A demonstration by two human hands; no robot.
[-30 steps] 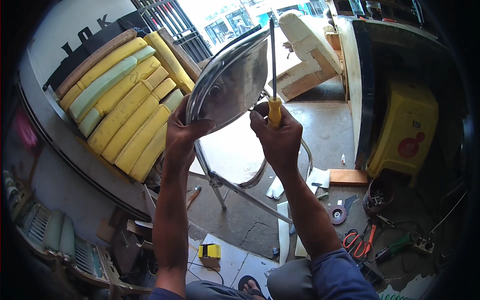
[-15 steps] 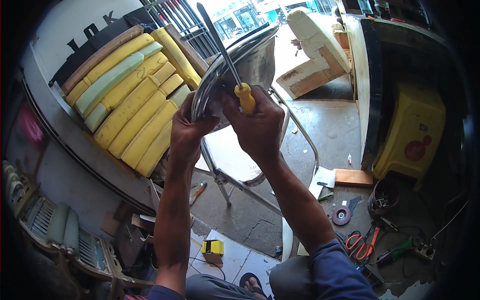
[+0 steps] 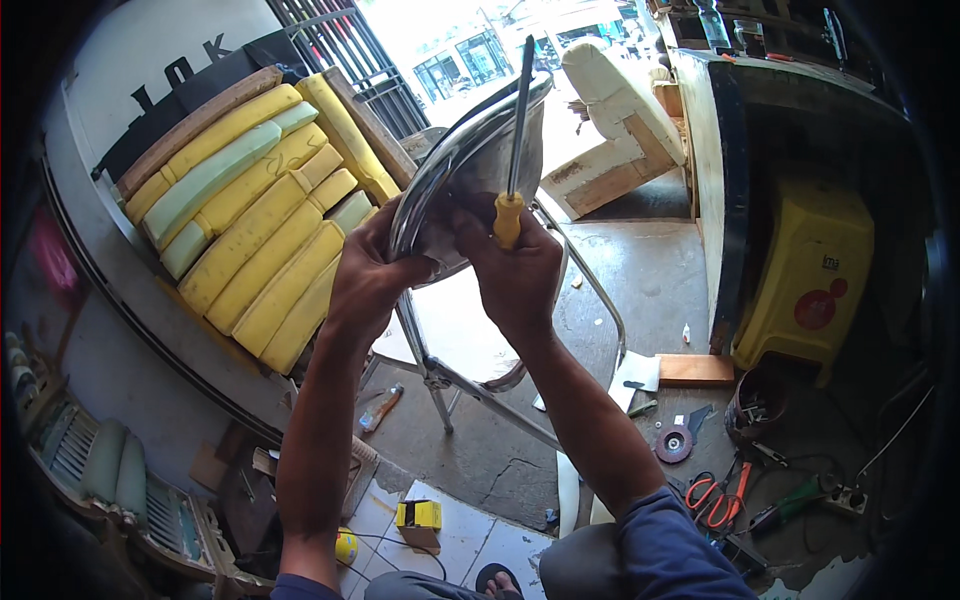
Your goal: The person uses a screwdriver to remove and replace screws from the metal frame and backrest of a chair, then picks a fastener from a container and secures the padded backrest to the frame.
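A metal-framed chair stands in front of me, its curved backrest rimmed with shiny tube and covered in glossy material. My left hand is closed round the left edge of that backrest, thumb on the near face. In my right hand is a screwdriver with a yellow handle, its shaft pointing up, nearly upright. The thumb and fingers of this hand also press at the lower part of the backrest. What lies under the fingertips is hidden. The screwdriver's tip touches nothing that I can see.
Yellow and green foam cushions are stacked at the left. A white padded seat piece stands beyond the chair. On the right floor lie orange scissors, a grinding disc and a wood block. A small yellow box sits below.
The screwdriver has swung from leaning left to nearly upright. Both hands stay on the backrest. The view has shifted slightly, and a yellow can shows near my left forearm.
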